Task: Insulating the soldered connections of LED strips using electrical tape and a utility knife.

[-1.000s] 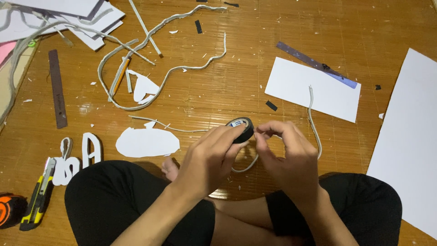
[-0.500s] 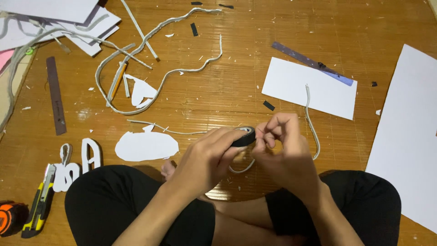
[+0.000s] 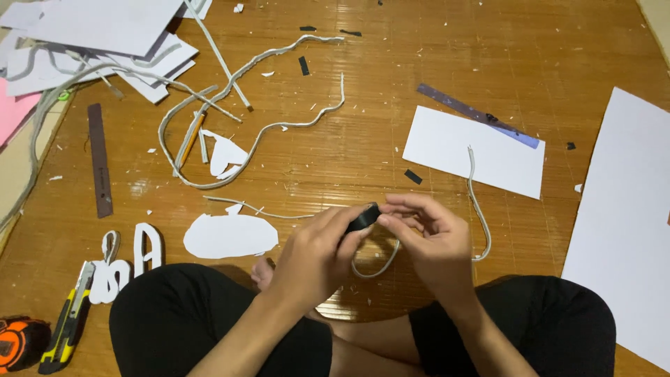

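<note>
I sit cross-legged on a wooden floor. My left hand point(image 3: 315, 255) grips a small black tape roll point(image 3: 363, 217) between thumb and fingers. My right hand point(image 3: 431, 241) meets it from the right, fingertips pinched at the roll's edge. A thin grey-white strip point(image 3: 479, 209) curves from the white sheet point(image 3: 460, 143) down under my hands and loops below them. The roll is partly hidden by my fingers.
White cut-out shapes point(image 3: 229, 236) and letters point(image 3: 148, 248) lie at left, with a yellow utility knife point(image 3: 68, 327) and an orange tape measure point(image 3: 17, 342). A dark ruler point(image 3: 99, 160), curled foam offcuts point(image 3: 251, 139), stacked paper point(image 3: 105, 35) and a large white sheet point(image 3: 628, 230) surround me.
The tape roll has tilted on edge between my fingers, and my hands have closed tighter around it. The view has shifted slightly.
</note>
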